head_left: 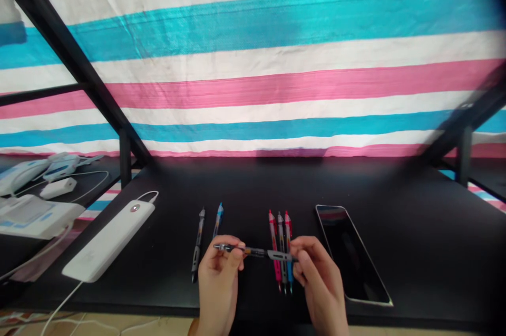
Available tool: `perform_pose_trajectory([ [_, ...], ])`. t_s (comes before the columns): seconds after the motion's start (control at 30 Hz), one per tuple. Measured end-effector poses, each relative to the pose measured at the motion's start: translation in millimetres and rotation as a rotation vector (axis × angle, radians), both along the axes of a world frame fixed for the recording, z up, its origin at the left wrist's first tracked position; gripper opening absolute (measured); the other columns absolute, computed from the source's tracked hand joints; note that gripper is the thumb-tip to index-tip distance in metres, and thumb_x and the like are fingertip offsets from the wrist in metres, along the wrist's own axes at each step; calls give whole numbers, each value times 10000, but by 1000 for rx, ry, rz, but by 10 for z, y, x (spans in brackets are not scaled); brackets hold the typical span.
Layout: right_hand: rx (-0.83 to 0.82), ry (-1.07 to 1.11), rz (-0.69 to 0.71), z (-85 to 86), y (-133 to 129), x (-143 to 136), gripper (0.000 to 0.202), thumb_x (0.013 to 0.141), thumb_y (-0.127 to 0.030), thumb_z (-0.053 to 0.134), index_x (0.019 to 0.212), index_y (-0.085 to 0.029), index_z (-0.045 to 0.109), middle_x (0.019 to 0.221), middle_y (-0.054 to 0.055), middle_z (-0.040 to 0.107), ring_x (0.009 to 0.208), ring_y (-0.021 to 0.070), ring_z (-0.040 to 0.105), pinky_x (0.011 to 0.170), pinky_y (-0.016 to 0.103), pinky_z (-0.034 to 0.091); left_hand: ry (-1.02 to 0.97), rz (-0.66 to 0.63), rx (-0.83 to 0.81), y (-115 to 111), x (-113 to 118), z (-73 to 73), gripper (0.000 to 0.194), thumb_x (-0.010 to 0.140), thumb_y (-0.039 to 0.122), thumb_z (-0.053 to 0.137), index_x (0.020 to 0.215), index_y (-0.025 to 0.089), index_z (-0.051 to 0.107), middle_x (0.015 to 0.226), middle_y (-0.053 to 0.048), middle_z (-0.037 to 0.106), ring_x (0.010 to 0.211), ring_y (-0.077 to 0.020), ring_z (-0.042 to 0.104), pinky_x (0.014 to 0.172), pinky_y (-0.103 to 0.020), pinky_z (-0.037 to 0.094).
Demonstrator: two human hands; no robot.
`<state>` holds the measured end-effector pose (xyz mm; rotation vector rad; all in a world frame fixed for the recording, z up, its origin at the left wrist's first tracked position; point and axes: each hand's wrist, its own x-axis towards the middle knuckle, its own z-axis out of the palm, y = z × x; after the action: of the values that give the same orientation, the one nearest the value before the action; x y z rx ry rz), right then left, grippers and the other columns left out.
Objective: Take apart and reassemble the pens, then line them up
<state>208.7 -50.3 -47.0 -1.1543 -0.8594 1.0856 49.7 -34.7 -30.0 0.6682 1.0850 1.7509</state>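
A black and grey pen (pixel 259 252) is held level above the desk between my two hands. My left hand (pixel 221 278) pinches its left part, near the clear end. At the other end, by the grey grip, the fingers of my right hand (pixel 318 278) close on it. Just behind lie three pens side by side: a pink pen (pixel 272 225), a grey pen (pixel 281 225) and one with a red top (pixel 288 222) and a blue lower part. Left of my left hand rest another black and grey pen (pixel 197 246) and a blue pen (pixel 218 218), partly hidden by that hand.
A smartphone (pixel 351 251) lies dark on the black desk (pixel 237 183) at the right. A white power bank (pixel 108 241) with a cable sits at the left. Beyond are white devices (pixel 35 217) with cords, black frame bars (pixel 71 46) and a striped sheet (pixel 276 83).
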Motion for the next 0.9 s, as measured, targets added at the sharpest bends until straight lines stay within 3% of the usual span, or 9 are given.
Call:
perform_pose_trajectory([
  [0.17, -15, -112, 39, -7, -5, -4, 453, 937, -550, 648, 660, -204, 558, 599, -38, 426, 557, 124, 371, 497, 230, 321, -1, -7, 26, -8, 11, 27, 291, 613, 383, 967, 722, 202, 766, 732, -6, 693, 565, -91, 599, 597, -194, 543],
  [0.4, 12, -18, 12, 8, -3, 16, 356, 896, -568, 697, 887, -212, 695, 742, -1, 558, 601, 139, 447, 534, 231, 383, -18, -28, 22, -3, 8, 38, 266, 638, 376, 954, 723, 209, 766, 749, 3, 675, 506, -71, 560, 518, -191, 525],
  [0.5, -40, -38, 21, -13, -8, 4, 448, 938, -617, 611, 764, -205, 642, 670, -19, 501, 568, 128, 421, 517, 223, 363, -26, -22, 26, -9, 13, 49, 262, 646, 372, 950, 725, 205, 764, 748, 6, 657, 487, -53, 517, 460, -162, 462],
  [0.63, -16, -129, 36, -35, -20, -5, 471, 925, -563, 655, 640, -201, 557, 590, -41, 410, 545, 119, 364, 485, 223, 311, -38, -23, 2, -17, 13, 48, 289, 619, 371, 964, 707, 196, 752, 743, -2, 649, 516, -57, 509, 443, -145, 407],
  [0.83, -4, -51, 16, -3, -1, 11, 336, 904, -541, 694, 858, -208, 686, 706, -6, 565, 595, 133, 466, 528, 226, 383, -35, -14, -7, -24, 8, 14, 298, 612, 379, 962, 709, 197, 746, 753, -9, 658, 544, -67, 498, 474, -161, 401],
  [0.9, -32, -68, 37, -5, 0, 6, 407, 933, -573, 640, 770, -200, 647, 649, -18, 521, 564, 125, 433, 506, 223, 352, -37, -3, -7, -27, 10, 13, 301, 602, 374, 967, 703, 198, 744, 750, -10, 659, 555, -74, 506, 479, -164, 403],
])
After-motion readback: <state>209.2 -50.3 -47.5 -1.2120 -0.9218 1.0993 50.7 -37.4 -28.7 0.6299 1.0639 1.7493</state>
